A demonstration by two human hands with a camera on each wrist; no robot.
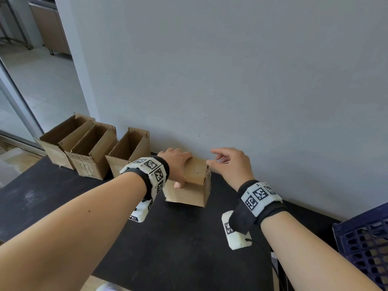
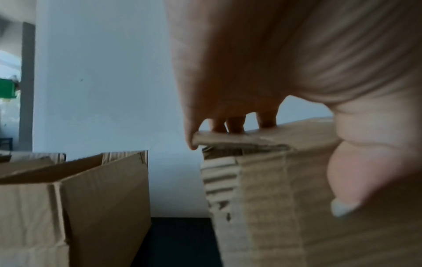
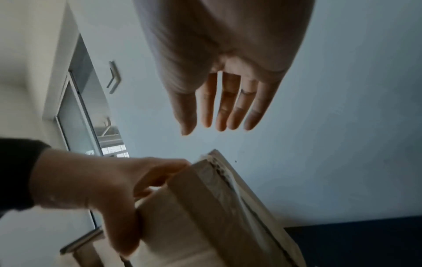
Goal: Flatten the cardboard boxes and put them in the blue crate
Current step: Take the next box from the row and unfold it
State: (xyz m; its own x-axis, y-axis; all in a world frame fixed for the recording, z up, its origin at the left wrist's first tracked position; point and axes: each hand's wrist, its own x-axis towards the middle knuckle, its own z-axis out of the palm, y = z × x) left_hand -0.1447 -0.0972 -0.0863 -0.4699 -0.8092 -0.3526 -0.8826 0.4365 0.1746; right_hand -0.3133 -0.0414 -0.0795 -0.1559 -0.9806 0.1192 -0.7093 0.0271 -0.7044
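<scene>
A small closed cardboard box [image 1: 189,194] stands on the black table [image 1: 178,238] close to the wall. My left hand [image 1: 177,166] grips it from above, fingers curled over the top flap and thumb on the near face. In the left wrist view the fingers [image 2: 235,122] hook the flap's edge and the thumb [image 2: 356,180] presses the box [image 2: 274,198]. My right hand [image 1: 228,164] hovers just right of the box's top with nothing in it. The right wrist view shows its fingers [image 3: 228,104] straight, apart from the box [image 3: 205,216]. The blue crate [image 1: 365,244] sits at the lower right.
Three open-topped cardboard boxes [image 1: 63,141] [image 1: 92,152] [image 1: 128,152] stand in a row at the table's back left, the nearest [image 2: 91,198] just left of the held box. A grey wall [image 1: 231,80] rises directly behind.
</scene>
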